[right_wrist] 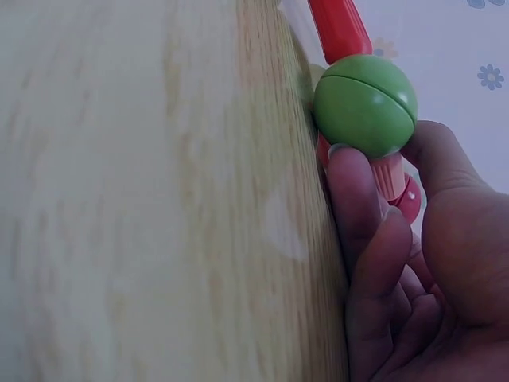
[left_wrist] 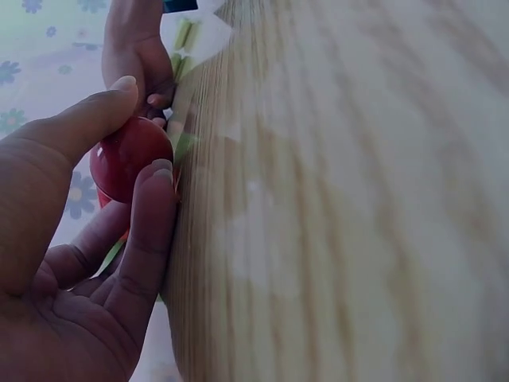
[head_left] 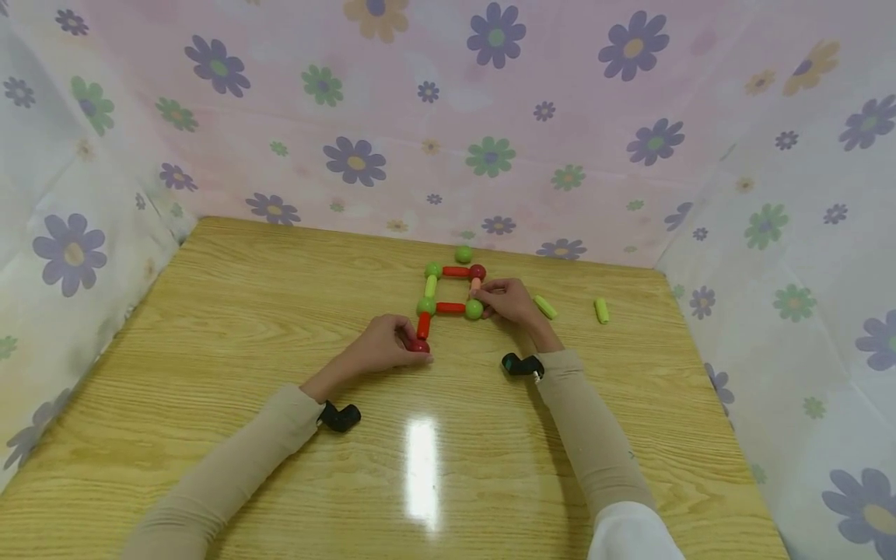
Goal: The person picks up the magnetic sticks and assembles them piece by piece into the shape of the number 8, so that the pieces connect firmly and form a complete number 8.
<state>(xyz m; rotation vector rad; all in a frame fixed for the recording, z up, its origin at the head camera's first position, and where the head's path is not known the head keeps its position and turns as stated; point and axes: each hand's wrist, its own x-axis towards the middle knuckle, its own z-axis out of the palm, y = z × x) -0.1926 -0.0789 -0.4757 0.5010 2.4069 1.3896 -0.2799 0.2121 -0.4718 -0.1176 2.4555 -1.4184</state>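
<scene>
A square of balls and short rods lies on the table, with a red rod (head_left: 423, 325) leading from its near left green ball (head_left: 426, 306) toward me. My left hand (head_left: 383, 342) pinches a red ball (left_wrist: 131, 159) at that rod's near end, between thumb and fingertips. At the square's right side, my right hand (head_left: 509, 300) pinches a pale orange rod (right_wrist: 389, 177) just beside the near right green ball (right_wrist: 366, 106). A dark red ball (head_left: 477, 271) is the far right corner. Another green ball (head_left: 433, 270) forms the far left corner.
A loose green ball (head_left: 463, 253) sits behind the square. Right of my right hand lie two yellow-green rods, one close (head_left: 544, 307) and one farther off (head_left: 602, 310). Flowered cloth (head_left: 427, 155) rises along the wooden table's (head_left: 280, 272) back and sides.
</scene>
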